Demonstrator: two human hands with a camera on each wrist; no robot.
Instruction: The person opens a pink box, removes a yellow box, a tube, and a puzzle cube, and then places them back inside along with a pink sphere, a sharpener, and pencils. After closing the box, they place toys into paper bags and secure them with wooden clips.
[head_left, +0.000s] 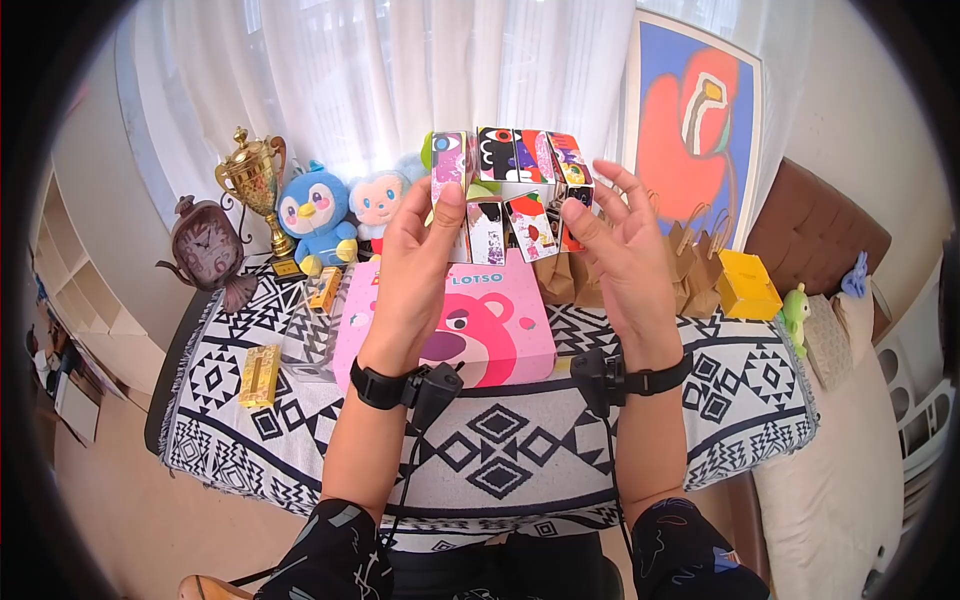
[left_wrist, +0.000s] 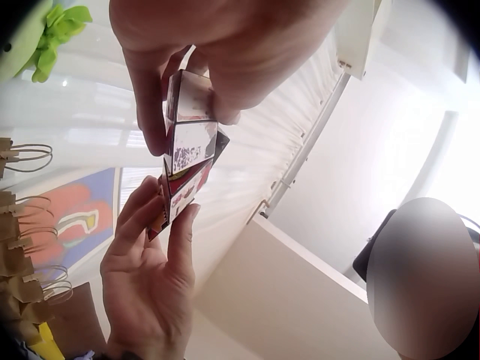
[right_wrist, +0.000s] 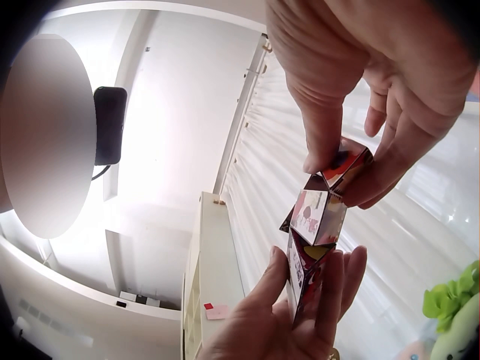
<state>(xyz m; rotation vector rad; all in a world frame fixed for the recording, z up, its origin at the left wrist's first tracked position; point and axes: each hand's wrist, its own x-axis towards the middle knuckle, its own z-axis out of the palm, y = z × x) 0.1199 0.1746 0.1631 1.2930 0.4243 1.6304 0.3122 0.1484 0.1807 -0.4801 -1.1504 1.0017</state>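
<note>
A folding picture cube [head_left: 497,155], made of hinged blocks with colourful cartoon prints, is held up in front of the curtain. It is partly unfolded, with a gap through its middle and the lower blocks tilted apart. My left hand [head_left: 415,275] grips its left end, thumb on the near face. On the right end, my right hand [head_left: 637,275] pinches a block between thumb and fingers, other fingers spread. Both wrist views show the cube [left_wrist: 193,146] from the side, bent at its hinges, with fingertips on either end.
Below the hands lies a pink Lotso box [head_left: 500,345] on the patterned tablecloth [head_left: 500,440]. Plush toys [head_left: 315,215], a gold trophy [head_left: 255,190] and a clock [head_left: 207,245] stand at left. Brown paper bags [head_left: 695,275] and a yellow box [head_left: 748,285] are at right.
</note>
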